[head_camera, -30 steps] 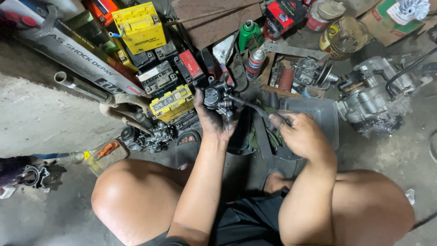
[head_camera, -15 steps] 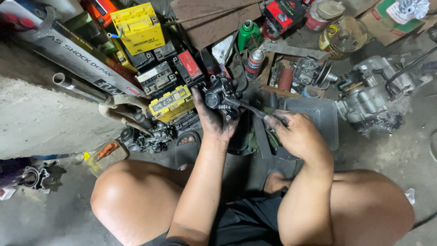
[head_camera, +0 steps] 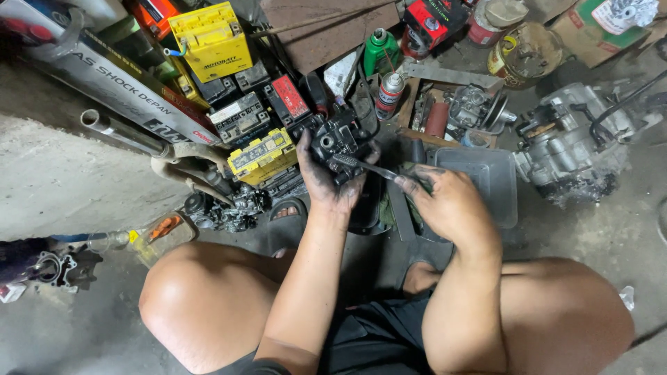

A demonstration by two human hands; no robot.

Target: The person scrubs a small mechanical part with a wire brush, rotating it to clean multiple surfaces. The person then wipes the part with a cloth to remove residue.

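Squatting over a cluttered workshop floor, the person holds a small black carburettor (head_camera: pixel 338 147) up in the left hand (head_camera: pixel 326 182), whose grimy fingers are wrapped around its underside and near side. The part sits at the middle of the scene, just above the knees and in front of a heap of spares. The right hand (head_camera: pixel 448 205) is closed in a pinch on the handle of a slim metal tool (head_camera: pixel 379 169), whose far tip touches the carburettor body; the fingers are curled tight around the shaft. Below the right hand lies a grey plastic tray (head_camera: pixel 497 184), dark and oily. To the far left stand a yellow battery (head_camera: pixel 210 40) and, nearer, a second yellow battery (head_camera: pixel 262 154) lying flat among black ones. A long grey box (head_camera: pixel 114 87) slants across the left, with a metal pipe (head_camera: pixel 121 132) beside it. A green bottle (head_camera: pixel 381 50) and a spray can (head_camera: pixel 390 94) stand just beyond the carburettor. To the right sits a bare engine block (head_camera: pixel 577 149), well apart from the hands. A sandalled foot (head_camera: pixel 286 215) shows under the left wrist.
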